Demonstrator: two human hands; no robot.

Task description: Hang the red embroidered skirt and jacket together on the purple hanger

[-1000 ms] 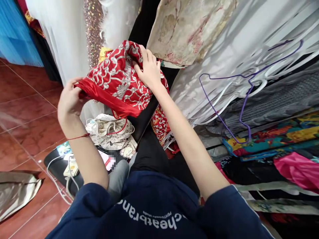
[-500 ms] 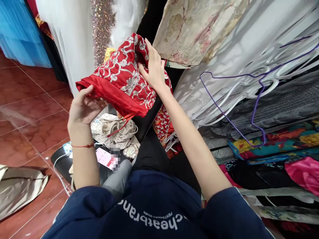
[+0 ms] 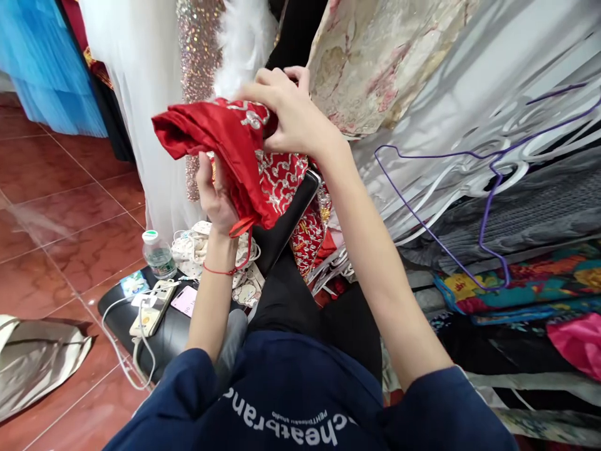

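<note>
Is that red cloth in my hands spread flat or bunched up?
Bunched up: the red cloth is in loose folds, with your left hand at its plain band and your right hand on its patterned part.

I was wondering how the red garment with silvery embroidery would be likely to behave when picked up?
Probably floppy: the red garment bends and folds loosely around the left hand. Its plain red border looks shiny, so it may feel slippery. The silvery embroidery could make the patterned part slightly stiffer.
</note>
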